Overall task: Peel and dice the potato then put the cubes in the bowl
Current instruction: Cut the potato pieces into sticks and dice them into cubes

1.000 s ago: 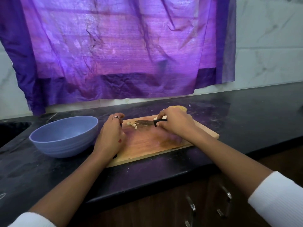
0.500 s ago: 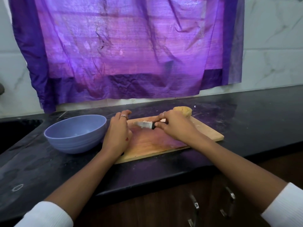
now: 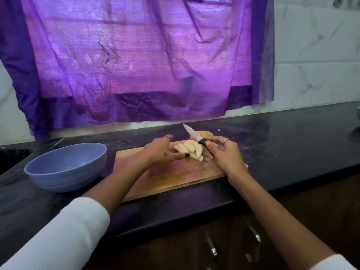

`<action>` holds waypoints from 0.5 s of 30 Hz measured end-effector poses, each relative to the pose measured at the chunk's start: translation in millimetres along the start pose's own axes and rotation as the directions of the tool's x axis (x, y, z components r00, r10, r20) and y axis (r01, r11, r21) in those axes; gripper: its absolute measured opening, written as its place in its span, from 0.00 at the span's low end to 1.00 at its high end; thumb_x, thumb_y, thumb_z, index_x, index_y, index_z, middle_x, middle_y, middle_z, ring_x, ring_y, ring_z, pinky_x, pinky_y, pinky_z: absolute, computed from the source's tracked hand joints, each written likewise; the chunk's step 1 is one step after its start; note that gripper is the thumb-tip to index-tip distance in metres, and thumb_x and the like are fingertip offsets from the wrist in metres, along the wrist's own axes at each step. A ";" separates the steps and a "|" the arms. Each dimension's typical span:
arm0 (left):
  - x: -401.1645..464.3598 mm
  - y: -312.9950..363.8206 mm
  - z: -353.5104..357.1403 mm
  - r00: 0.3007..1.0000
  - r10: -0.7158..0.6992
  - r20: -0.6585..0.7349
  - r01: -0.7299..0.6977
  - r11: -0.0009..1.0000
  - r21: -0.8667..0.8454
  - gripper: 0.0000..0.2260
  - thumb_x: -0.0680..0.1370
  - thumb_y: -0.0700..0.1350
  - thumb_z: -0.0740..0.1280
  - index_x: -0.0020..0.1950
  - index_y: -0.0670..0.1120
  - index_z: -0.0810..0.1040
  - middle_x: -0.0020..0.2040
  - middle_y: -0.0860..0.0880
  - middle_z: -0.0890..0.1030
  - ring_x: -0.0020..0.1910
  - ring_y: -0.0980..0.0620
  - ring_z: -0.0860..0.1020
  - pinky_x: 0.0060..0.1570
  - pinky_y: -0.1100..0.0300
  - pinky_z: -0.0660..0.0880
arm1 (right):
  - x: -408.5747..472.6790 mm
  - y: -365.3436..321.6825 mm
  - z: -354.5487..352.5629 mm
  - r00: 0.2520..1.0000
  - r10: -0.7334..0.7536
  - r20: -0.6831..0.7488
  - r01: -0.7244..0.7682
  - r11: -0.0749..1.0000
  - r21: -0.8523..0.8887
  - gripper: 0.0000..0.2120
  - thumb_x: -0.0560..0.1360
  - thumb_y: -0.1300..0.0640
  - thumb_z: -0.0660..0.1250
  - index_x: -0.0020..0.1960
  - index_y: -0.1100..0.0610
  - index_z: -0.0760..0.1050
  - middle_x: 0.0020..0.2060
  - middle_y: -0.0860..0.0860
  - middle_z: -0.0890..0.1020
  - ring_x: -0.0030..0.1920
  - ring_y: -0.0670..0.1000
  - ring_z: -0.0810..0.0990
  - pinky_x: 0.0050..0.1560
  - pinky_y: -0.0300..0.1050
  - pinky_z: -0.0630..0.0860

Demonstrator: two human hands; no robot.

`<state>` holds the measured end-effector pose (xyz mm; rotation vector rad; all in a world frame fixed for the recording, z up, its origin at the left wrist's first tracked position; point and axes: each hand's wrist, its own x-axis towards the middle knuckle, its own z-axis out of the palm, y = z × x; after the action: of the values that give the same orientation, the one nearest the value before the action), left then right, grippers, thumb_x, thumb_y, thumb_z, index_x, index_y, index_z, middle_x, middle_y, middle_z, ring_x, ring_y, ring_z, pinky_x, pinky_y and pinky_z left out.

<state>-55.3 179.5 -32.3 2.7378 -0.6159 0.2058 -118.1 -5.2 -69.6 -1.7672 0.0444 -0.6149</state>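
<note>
Now the left hand (image 3: 161, 152) lies over the far left part of the board (image 3: 171, 177), its fingers straight and spread, the thumb tip touching the near side of the potato slices (image 3: 191, 150). Those slices, pale and peeled, lean against one another in a short fanned row on the far middle of the board. Whether the other left fingers touch the slices I cannot tell, since the hand hides that side.

Just right of the slices, the right hand (image 3: 227, 154) holds the knife (image 3: 196, 136): its fingers curl loosely round the black handle, the index finger stretched along the top, and the blade rises up and to the left, its tip clear of the board and over the counter (image 3: 292, 137) behind. A brownish unpeeled-looking lump of potato (image 3: 203, 133) sits at the far edge of the board, just behind the blade; its exact state is hard to make out.

Well to the left of the board stands the blue bowl (image 3: 67, 167), upright on the black counter, apart from the board; nothing shows inside it. A ring is on each hand. White sleeves cover both forearms near the bottom corners. Behind the counter hangs a purple cloth (image 3: 136, 59) against a marbled white wall, and below the counter edge are cupboard handles (image 3: 253, 233).
</note>
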 end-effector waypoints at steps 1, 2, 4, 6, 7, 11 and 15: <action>5.4 0.9 3.2 0.998 -0.014 0.068 0.012 0.999 0.032 0.42 0.71 0.66 0.68 0.76 0.44 0.60 0.74 0.47 0.66 0.70 0.45 0.68 0.67 0.47 0.67 | 0.6 1.4 0.2 1.000 0.000 0.013 0.000 1.000 0.021 0.07 0.78 0.57 0.66 0.55 0.57 0.79 0.40 0.58 0.84 0.37 0.52 0.81 0.32 0.32 0.75; 9.5 0.6 7.3 0.993 -0.022 0.115 0.015 0.998 0.060 0.42 0.69 0.69 0.67 0.74 0.46 0.64 0.73 0.49 0.69 0.68 0.46 0.70 0.66 0.47 0.68 | 0.7 1.8 -0.3 1.000 0.001 0.019 -0.002 1.000 0.030 0.08 0.78 0.57 0.66 0.55 0.57 0.78 0.41 0.58 0.84 0.37 0.52 0.81 0.31 0.32 0.74; 14.3 -0.3 14.2 0.991 -0.033 0.127 0.024 0.997 0.071 0.39 0.66 0.73 0.66 0.69 0.50 0.71 0.65 0.51 0.76 0.60 0.48 0.75 0.62 0.48 0.71 | 1.6 3.1 -0.6 1.000 -0.001 0.021 0.000 0.999 0.041 0.08 0.78 0.57 0.66 0.55 0.56 0.78 0.39 0.57 0.84 0.35 0.50 0.79 0.29 0.31 0.73; 15.4 1.9 18.2 0.996 -0.046 0.081 0.042 0.998 0.052 0.36 0.68 0.71 0.66 0.67 0.48 0.72 0.61 0.50 0.78 0.58 0.49 0.76 0.60 0.49 0.73 | 2.8 5.4 -1.1 1.000 -0.003 0.022 0.001 0.999 0.050 0.07 0.78 0.57 0.66 0.55 0.55 0.78 0.37 0.54 0.83 0.31 0.46 0.77 0.29 0.30 0.72; 15.3 2.7 19.7 0.997 -0.047 0.057 0.044 0.997 0.066 0.36 0.69 0.70 0.65 0.67 0.47 0.72 0.60 0.49 0.79 0.58 0.49 0.76 0.59 0.49 0.73 | 3.3 6.0 -1.2 1.000 -0.009 0.020 0.008 0.999 0.047 0.06 0.78 0.56 0.66 0.54 0.54 0.78 0.35 0.52 0.83 0.29 0.43 0.76 0.29 0.30 0.71; 12.1 5.1 19.9 0.999 -0.011 0.035 0.005 0.983 0.185 0.28 0.76 0.67 0.58 0.60 0.46 0.76 0.46 0.50 0.79 0.47 0.49 0.75 0.53 0.52 0.72 | 5.1 8.3 -1.4 0.999 -0.027 0.019 0.026 0.998 0.049 0.06 0.78 0.56 0.66 0.54 0.53 0.78 0.30 0.48 0.79 0.26 0.40 0.75 0.28 0.30 0.70; 7.6 1.9 14.7 1.000 -0.017 -0.012 0.017 1.000 -0.020 0.23 0.83 0.56 0.51 0.44 0.40 0.76 0.41 0.45 0.77 0.43 0.46 0.76 0.43 0.54 0.69 | 6.1 9.9 -1.4 0.999 -0.034 0.024 0.033 0.998 0.056 0.05 0.78 0.56 0.66 0.53 0.53 0.78 0.30 0.48 0.79 0.26 0.39 0.75 0.27 0.29 0.69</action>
<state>-48.3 169.8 -43.9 2.7199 -0.5879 0.2107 -110.7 -11.5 -76.1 -1.7246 -0.0191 -0.6128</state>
